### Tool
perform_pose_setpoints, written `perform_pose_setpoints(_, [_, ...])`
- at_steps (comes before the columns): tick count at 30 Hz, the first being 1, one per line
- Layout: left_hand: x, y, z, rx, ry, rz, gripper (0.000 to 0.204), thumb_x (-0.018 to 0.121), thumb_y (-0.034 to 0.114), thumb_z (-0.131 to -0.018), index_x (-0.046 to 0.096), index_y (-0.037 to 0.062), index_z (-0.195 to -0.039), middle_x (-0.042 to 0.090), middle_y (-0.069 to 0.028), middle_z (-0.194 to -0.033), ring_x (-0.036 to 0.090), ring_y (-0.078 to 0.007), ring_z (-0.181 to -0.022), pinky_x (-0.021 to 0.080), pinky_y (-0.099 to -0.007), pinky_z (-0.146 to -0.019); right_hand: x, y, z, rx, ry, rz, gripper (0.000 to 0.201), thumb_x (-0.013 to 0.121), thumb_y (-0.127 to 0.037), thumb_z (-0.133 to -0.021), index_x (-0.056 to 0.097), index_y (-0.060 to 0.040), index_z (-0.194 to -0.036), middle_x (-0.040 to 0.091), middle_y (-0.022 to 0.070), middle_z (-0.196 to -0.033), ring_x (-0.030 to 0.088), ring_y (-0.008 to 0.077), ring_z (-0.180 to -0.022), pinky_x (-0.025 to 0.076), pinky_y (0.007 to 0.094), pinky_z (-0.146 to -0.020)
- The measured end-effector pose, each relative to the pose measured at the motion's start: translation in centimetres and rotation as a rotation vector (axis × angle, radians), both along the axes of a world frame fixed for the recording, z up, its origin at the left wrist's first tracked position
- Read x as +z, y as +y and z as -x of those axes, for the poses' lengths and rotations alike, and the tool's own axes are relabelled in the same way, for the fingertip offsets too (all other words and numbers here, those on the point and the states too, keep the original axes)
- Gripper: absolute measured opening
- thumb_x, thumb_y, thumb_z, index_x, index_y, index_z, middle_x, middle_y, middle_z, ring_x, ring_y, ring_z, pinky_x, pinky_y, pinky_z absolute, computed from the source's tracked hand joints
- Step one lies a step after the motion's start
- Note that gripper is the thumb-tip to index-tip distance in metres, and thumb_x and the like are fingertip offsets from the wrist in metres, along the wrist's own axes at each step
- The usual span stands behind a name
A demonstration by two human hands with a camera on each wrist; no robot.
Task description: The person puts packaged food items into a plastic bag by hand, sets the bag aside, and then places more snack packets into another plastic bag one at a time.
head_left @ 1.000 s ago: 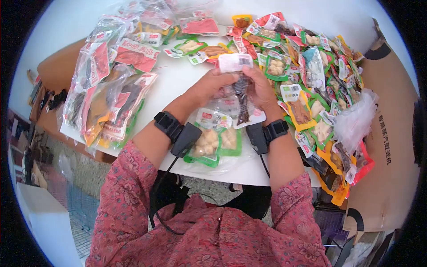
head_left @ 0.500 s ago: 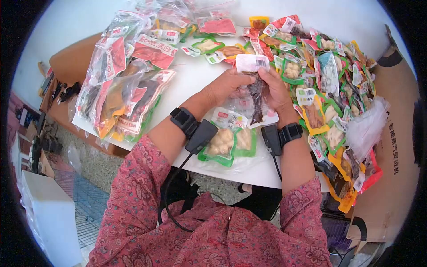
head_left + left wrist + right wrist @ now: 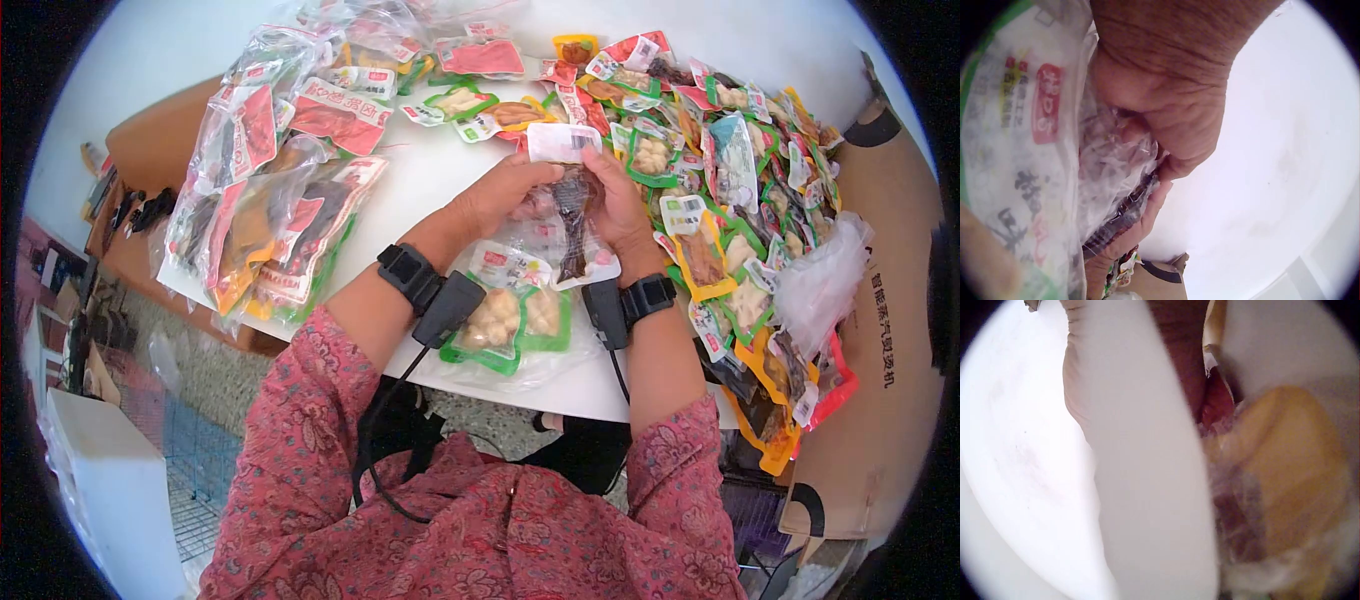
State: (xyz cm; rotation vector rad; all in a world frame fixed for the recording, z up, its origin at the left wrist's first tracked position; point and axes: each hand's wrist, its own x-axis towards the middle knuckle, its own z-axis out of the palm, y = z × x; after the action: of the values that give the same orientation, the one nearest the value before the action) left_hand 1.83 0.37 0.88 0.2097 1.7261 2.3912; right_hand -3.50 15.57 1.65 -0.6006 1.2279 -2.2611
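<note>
Both hands hold a clear vacuum packet of dark brown food (image 3: pixel 573 230) upright over the table, its white label end at the top. My left hand (image 3: pixel 503 192) pinches its left side, thumb near the label. On the other side, my right hand (image 3: pixel 622 205) grips the edge with its thumb at the front. Crumpled clear plastic (image 3: pixel 1116 156) bunches under the left fingers in the left wrist view. The packet's white back (image 3: pixel 1147 462) covers much of the right hand in the right wrist view. Just below lie green-edged packets of pale food (image 3: pixel 492 322) in a clear bag.
A large heap of mixed food packets (image 3: pixel 690 200) covers the table's right side, with a crumpled clear bag (image 3: pixel 825 270) on it. Filled clear bags of packets (image 3: pixel 290 215) lie at the left. A cardboard box (image 3: pixel 865 320) stands right of the white table (image 3: pixel 420 150).
The view shifts, moving the scene right and then slightly back left. Both hands keep holding the dark food packet in nearly the same place over the table.
</note>
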Motion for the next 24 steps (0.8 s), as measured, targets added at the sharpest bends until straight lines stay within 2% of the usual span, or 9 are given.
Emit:
perform_pose_setpoints(4, [-0.1, -0.2, 0.1, 0.016, -0.037, 0.015, 0.026, 0.048, 0.024, -0.084, 0.051, 0.0089, -0.104, 0.053, 0.0025, -0.082, 0.046, -0.0039, -0.058, 0.033, -0.0151, -0.042, -0.4, 0.0, 0.5, 0.034, -0.021, 0.02, 0.029, 0.049, -0.021, -0.086, 0.05, -0.0017, -0.107, 0.058, 0.0084, -0.099, 0.056, 0.0172, -0.087, 0.046, 0.0314, -0.077])
perform_pose_setpoints(6, [0.3, 0.0, -0.3, 0.106, -0.173, -0.054, 0.024, 0.047, 0.024, -0.084, 0.051, 0.0067, -0.101, 0.053, 0.0007, -0.08, 0.046, -0.0056, -0.056, 0.032, -0.0157, -0.039, -0.3, 0.0, 0.4, 0.038, -0.021, 0.025, 0.028, 0.049, -0.021, -0.086, 0.05, -0.0017, -0.107, 0.058, 0.0084, -0.099, 0.056, 0.017, -0.087, 0.046, 0.0314, -0.077])
perform_pose_setpoints(10, [0.0, -0.2, 0.0, 0.036, -0.118, -0.082, 0.024, 0.045, 0.025, -0.085, 0.052, 0.0054, -0.096, 0.053, -0.0002, -0.077, 0.046, -0.006, -0.054, 0.03, -0.0168, -0.036, 0.0, -0.1, 0.1, 0.005, -0.011, 0.023, 0.028, 0.047, -0.023, -0.087, 0.051, -0.0021, -0.106, 0.058, 0.0082, -0.099, 0.056, 0.0171, -0.087, 0.046, 0.0316, -0.077])
perform_pose_setpoints(12, [0.2, 0.3, -0.1, 0.148, -0.162, -0.092, 0.025, 0.043, 0.028, -0.086, 0.051, 0.0051, -0.092, 0.052, -0.0005, -0.074, 0.044, -0.0066, -0.05, 0.028, -0.0185, -0.034, 0.0, -0.1, 0.1, 0.005, -0.012, 0.025, 0.028, 0.046, -0.023, -0.088, 0.051, -0.0022, -0.105, 0.058, 0.0082, -0.099, 0.057, 0.0173, -0.087, 0.046, 0.0317, -0.077])
perform_pose_setpoints(18, [-0.3, -0.4, 0.3, 0.077, -0.161, -0.049, 0.025, 0.044, 0.028, -0.086, 0.052, 0.0062, -0.095, 0.052, 0.0004, -0.072, 0.046, -0.0066, -0.054, 0.033, -0.0179, -0.037, -0.7, -0.2, 1.0, 0.009, -0.057, 0.067, 0.029, 0.042, -0.025, -0.09, 0.051, -0.0023, -0.106, 0.058, 0.0088, -0.099, 0.057, 0.0183, -0.086, 0.047, 0.0323, -0.076])
perform_pose_setpoints(22, [0.6, 0.0, -0.3, 0.071, -0.141, -0.062, 0.025, 0.046, 0.027, -0.085, 0.052, 0.0071, -0.099, 0.052, 0.0009, -0.073, 0.046, -0.0056, -0.055, 0.033, -0.0172, -0.039, -0.8, -0.2, 1.0, 0.012, -0.054, 0.076, 0.03, 0.042, -0.026, -0.09, 0.051, -0.0021, -0.106, 0.058, 0.0091, -0.1, 0.057, 0.0185, -0.087, 0.047, 0.0322, -0.077])
perform_pose_setpoints(24, [0.0, 0.2, 0.3, 0.024, -0.006, 0.084, 0.024, 0.05, 0.024, -0.082, 0.051, 0.0079, -0.1, 0.051, 0.0016, -0.073, 0.044, -0.0043, -0.055, 0.034, -0.0167, -0.041, -1.0, -0.2, 1.1, 0.023, -0.047, 0.076, 0.031, 0.042, -0.026, -0.09, 0.051, -0.002, -0.107, 0.058, 0.009, -0.1, 0.057, 0.0186, -0.088, 0.046, 0.032, -0.077])
